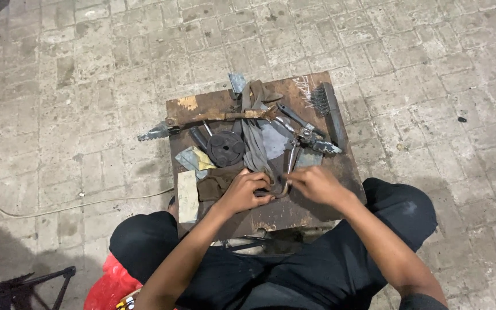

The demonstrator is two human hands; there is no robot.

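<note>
**Ana:** Head view first: what are the hands doing?

**Ben:** Both meet at the near middle of the table (317,201). The left hand (247,191) is curled shut around a small dark part (271,185), pinning it against the rusty top. The right hand (316,183) is closed too, its fingertips pinching the near end of a thin metal rod (290,166) right beside that part.

**Ana:** So the part sits between the two hands?

**Ben:** Yes, touching both, though mostly hidden, so I cannot tell its shape.

**Ana:** Which step would you call this?

**Ben:** I judge it a fitting or prying step, one hand bracing while the other works the rod. Any next move calls for a firm left hold and small, careful pressure from the right.

**Ana:** And around them?

**Ben:** A grey cloth strip (252,132) runs up from the hands. Left of it lies a black round disc (225,148), and beyond it a long rusty lever (202,120) crosses the table. A wire brush (327,106) lies at the far right edge, a pale block (188,195) at the near left. A cable (58,206) trails over the paved floor (87,69).
</note>
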